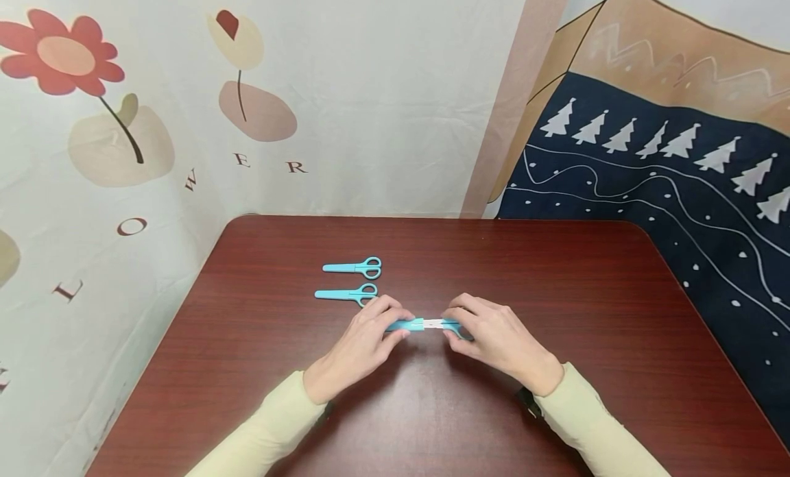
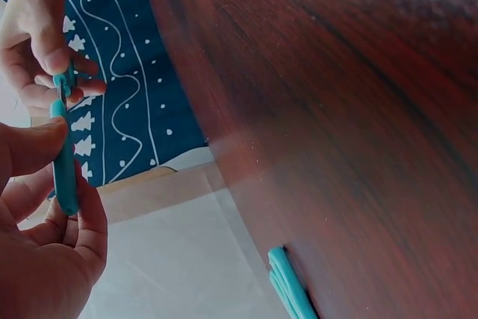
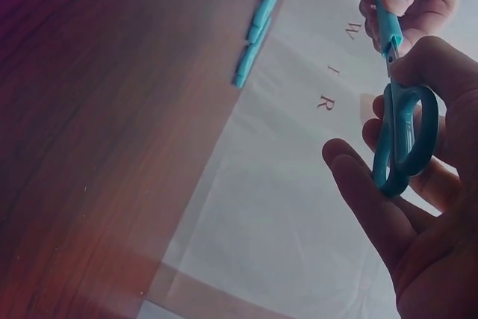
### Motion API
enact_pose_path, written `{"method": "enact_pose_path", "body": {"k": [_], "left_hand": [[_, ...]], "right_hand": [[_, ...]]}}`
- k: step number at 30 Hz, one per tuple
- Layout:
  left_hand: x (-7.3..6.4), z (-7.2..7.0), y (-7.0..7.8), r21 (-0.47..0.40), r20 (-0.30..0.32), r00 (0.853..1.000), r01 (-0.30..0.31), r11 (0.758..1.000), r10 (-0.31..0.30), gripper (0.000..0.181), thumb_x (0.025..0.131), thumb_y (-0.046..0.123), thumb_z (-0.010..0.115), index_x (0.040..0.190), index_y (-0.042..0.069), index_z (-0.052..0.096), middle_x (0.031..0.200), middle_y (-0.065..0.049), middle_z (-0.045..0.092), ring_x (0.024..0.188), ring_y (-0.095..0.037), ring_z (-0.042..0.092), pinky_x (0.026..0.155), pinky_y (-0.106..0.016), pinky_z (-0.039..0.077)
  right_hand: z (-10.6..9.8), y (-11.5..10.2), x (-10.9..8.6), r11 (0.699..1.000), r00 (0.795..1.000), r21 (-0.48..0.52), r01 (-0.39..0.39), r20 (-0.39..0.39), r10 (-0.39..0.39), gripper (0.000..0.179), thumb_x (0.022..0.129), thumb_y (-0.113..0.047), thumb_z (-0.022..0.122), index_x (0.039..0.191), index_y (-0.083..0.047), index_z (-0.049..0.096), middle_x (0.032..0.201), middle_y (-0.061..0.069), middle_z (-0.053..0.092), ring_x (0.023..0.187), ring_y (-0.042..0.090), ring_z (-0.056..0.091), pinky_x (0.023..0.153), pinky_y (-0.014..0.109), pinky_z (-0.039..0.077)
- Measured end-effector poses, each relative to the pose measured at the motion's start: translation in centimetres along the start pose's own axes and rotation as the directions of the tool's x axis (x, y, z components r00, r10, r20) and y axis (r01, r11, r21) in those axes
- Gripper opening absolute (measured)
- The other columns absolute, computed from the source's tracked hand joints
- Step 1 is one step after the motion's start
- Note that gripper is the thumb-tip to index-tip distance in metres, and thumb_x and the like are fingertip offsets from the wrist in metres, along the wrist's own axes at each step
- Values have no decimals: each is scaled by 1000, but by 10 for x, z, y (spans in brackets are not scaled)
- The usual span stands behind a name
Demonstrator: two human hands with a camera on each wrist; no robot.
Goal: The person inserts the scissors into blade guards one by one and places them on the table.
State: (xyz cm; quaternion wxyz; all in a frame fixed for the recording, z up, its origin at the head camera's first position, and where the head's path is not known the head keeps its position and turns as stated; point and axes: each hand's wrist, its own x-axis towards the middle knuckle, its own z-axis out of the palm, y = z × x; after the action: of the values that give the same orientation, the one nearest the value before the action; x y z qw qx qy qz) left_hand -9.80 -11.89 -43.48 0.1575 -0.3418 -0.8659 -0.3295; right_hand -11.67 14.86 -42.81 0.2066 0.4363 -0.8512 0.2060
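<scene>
Between both hands is a pair of scissors (image 3: 403, 140) with light-blue handles, its blade partly inside a blue sheath (image 2: 65, 173). My left hand (image 1: 364, 336) pinches the sheath between thumb and fingers. At the other end my right hand (image 1: 496, 333) grips the scissors by the handles. A short stretch of bare metal blade shows between sheath and handles in the head view. Just beyond the left hand lies a second pair of blue scissors (image 1: 339, 295), its handle loops partly covered by that hand. A third pair of scissors (image 1: 348, 267) lies behind it, blade end covered in blue.
The hands work above a dark reddish-brown table (image 1: 555, 278) with rounded far corners. Behind it hangs a pale flower-printed cloth (image 1: 382, 86), and to the right a dark blue cloth (image 1: 617, 168) with white trees.
</scene>
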Motion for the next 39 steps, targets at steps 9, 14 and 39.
{"method": "enact_pose_path", "body": {"k": [9,14,39], "left_hand": [[0,2,-2,11,3,1000,-10,1000,10,23,85,4,85,104,10,74,101,1,61,93,-18,57,79,-32,51],[0,2,-1,19,7,1000,-10,1000,10,22,85,5,84,104,10,74,101,1,61,92,-17,57,78,-31,51],[2,4,0,21,-2,999,-47,999,47,23,86,4,83,106,8,74,101,-1,60,90,-17,55,77,-30,50]], "right_hand": [[-1,-2,2,1000,1000,23,-2,14,2,20,84,-16,84,100,-11,73,101,-5,64,75,5,61,63,22,54],[-1,-3,2,999,1000,33,1,19,-1,23,84,-18,86,101,-11,73,101,-4,64,74,5,61,64,21,55],[1,-4,3,995,1000,95,-6,24,3,21,84,-14,86,99,-9,73,102,-1,63,68,11,64,63,15,52]]}}
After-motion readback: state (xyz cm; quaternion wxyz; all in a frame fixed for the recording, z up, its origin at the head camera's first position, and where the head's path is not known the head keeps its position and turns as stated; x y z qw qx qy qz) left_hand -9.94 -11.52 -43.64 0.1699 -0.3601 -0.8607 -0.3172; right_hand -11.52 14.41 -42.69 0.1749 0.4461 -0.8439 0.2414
